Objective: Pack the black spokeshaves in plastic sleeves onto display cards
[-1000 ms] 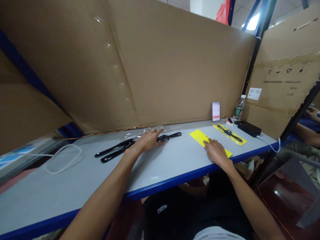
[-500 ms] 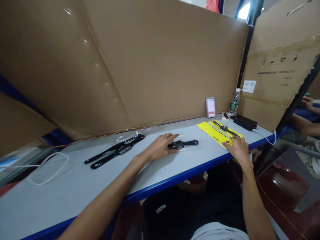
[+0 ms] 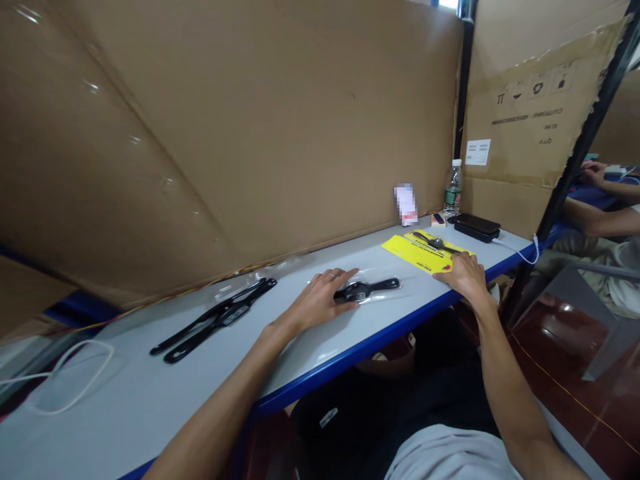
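Observation:
My left hand [image 3: 323, 297] lies over the left end of a black spokeshave [image 3: 377, 288] in a clear plastic blister shell, thumb and fingers spread on either side of it. Its left end is hidden under the palm. My right hand [image 3: 463, 275] rests on the near right corner of the yellow backing cards [image 3: 400, 248], thumb apart from the fingers. On those cards lies another black spokeshave [image 3: 437, 243]. Left of my left hand, two long black tools [image 3: 220, 323] lie side by side at a slant, their kind unclear, with crumpled clear plastic behind them.
A phone [image 3: 406, 205] leans on the cardboard wall. Near it stand a water bottle [image 3: 453, 190], a small box [image 3: 438, 220] and a black case [image 3: 477, 228] with a white cable. Another white cable [image 3: 100, 360] loops at the left. Another person's arm [image 3: 600, 223] shows at far right.
The view has turned slightly, shifting most things leftward in the picture. My hands keep nearly the same places on the blister shell and the yellow cards.

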### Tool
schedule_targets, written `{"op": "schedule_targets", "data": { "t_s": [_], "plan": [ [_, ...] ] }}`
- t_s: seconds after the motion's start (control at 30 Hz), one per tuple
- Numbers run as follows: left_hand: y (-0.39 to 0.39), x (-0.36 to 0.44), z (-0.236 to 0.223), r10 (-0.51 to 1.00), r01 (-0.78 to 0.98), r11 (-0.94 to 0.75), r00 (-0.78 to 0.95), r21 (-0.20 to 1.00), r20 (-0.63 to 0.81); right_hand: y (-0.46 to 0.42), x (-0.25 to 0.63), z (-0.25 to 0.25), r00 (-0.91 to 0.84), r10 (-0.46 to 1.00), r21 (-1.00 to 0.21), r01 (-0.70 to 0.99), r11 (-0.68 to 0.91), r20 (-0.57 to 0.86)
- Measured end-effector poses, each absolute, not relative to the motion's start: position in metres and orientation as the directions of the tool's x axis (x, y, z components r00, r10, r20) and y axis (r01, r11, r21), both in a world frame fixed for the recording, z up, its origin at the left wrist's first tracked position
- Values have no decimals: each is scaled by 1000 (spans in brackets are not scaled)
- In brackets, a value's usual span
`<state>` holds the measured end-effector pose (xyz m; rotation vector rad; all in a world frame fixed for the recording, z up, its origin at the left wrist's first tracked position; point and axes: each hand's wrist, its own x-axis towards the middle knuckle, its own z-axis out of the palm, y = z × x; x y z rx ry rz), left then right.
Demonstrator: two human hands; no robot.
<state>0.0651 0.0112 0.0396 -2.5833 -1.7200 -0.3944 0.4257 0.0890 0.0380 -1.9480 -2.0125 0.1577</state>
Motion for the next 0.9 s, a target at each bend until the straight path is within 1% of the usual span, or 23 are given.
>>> {"op": "schedule_targets", "data": {
  "t_s": [0.1,0.17,0.3,0.47,0.53,0.63,0.73,0.8,0.83,0.9],
  "plan": [
    [11,67,41,910,912,-389,357,131,210,99,431,32,9,979,-369,927,69,205],
    [10,68,42,914,915,-379,346,139,213,104,435,28,-2,971,-380,920,96,241],
    [10,68,41,913,914,-379,343,147,222,105,436,24,-18,957,-336,934,118,288],
    [12,67,39,909,911,-386,348,147,230,98,432,29,-11,968,-314,945,92,250],
    [12,67,39,910,912,-385,348,144,228,95,431,31,-6,966,-309,947,88,257],
    [11,68,40,914,914,-379,345,146,215,92,429,33,2,956,-297,951,89,294],
    [11,69,40,911,911,-385,350,148,218,89,427,32,32,931,-309,947,88,363],
    [11,69,41,906,910,-392,356,138,228,89,426,30,42,910,-354,928,117,412],
    [11,69,41,905,910,-394,359,130,229,89,425,29,52,905,-403,905,135,421],
    [12,67,42,907,916,-386,355,109,226,91,425,25,97,909,-555,817,160,405]
  ]
}}
